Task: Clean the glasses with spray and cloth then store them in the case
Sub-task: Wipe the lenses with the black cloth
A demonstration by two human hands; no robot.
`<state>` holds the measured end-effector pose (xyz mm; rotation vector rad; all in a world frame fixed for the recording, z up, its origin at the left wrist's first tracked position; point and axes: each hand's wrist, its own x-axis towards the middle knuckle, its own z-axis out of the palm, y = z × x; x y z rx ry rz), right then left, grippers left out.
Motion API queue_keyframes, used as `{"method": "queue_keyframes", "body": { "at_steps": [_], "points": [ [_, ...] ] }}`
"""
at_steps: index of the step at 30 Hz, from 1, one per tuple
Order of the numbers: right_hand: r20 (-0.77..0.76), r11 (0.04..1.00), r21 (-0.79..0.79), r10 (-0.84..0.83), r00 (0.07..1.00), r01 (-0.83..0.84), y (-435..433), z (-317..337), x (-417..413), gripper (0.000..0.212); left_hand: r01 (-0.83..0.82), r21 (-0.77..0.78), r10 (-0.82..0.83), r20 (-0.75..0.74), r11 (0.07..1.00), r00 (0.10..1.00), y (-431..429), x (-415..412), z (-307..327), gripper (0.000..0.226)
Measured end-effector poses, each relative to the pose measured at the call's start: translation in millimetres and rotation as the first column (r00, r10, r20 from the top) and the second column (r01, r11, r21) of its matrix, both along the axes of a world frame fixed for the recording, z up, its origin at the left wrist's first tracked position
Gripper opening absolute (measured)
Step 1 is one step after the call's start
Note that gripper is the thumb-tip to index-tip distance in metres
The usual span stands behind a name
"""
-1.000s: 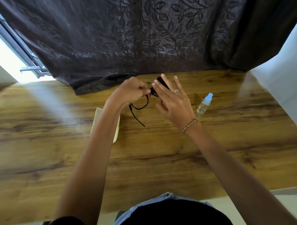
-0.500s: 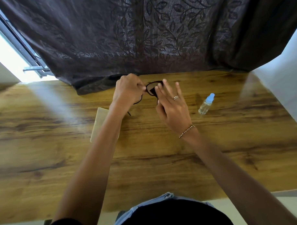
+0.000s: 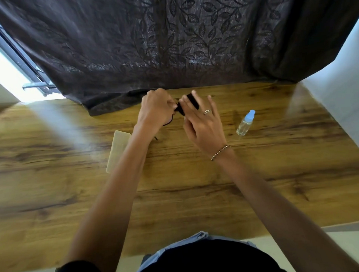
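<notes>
1. No text, brand, number or sign could be read anywhere in the view.
2. The spray bottle (image 3: 245,124) showed no legible label on its clear body.
3. The pale case (image 3: 117,152) bore no readable marking.

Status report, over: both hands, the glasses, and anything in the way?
Left hand grips glasses by the frame. Right hand pinches dark cloth on a lens. Spray bottle standing right, case flat left, neither blocking.
</notes>
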<state>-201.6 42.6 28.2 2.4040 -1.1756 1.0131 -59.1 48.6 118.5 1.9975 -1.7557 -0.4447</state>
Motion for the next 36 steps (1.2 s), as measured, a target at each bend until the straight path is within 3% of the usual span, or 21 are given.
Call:
{"method": "queue_keyframes", "body": {
  "at_steps": [3, 7, 13, 17, 22, 26, 31, 36],
  "points": [
    [0.046, 0.998, -0.016, -0.067, 0.997, 0.067, 0, 0, -5, 0.036, -0.025, -0.01, 0.024, -0.034, 1.0, 0.999, -1, 3, 0, 0.016],
    [0.066, 0.998, 0.01, 0.062, 0.996, -0.063, 15, -8, 0, 0.037, -0.004, -0.016, 0.004, -0.031, 1.0, 1.0, 3, 0, -2, 0.015],
    [0.123, 0.999, -0.009, -0.045, 0.991, 0.046, 10, -3, -5, 0.032, -0.034, -0.031, 0.032, -0.041, 0.999, 0.999, 3, 6, 1, 0.017],
    [0.067, 0.998, -0.001, 0.055, 0.996, -0.055, 20, -3, 7, 0.035, 0.0, -0.048, 0.0, -0.002, 0.999, 1.0, 7, 4, 3, 0.016],
    [0.097, 0.999, 0.008, -0.045, 0.994, 0.045, 10, 5, -2, 0.034, -0.035, -0.051, 0.034, -0.019, 0.998, 0.999, 9, 17, 10, 0.017],
    [0.031, 0.996, 0.038, 0.082, 0.996, -0.083, 23, 1, 9, 0.036, 0.019, -0.025, -0.018, 0.02, 1.0, 1.0, 13, 15, 7, 0.015],
    [0.027, 0.998, 0.029, -0.054, 0.998, 0.053, 20, 7, 9, 0.036, 0.002, -0.007, -0.002, -0.005, 1.0, 1.0, 12, 18, 8, 0.015],
    [-0.015, 0.999, 0.037, 0.024, 1.0, -0.023, 33, -1, 22, 0.038, 0.01, -0.027, -0.011, -0.013, 1.0, 1.0, 15, 17, 4, 0.015]
  ]
}}
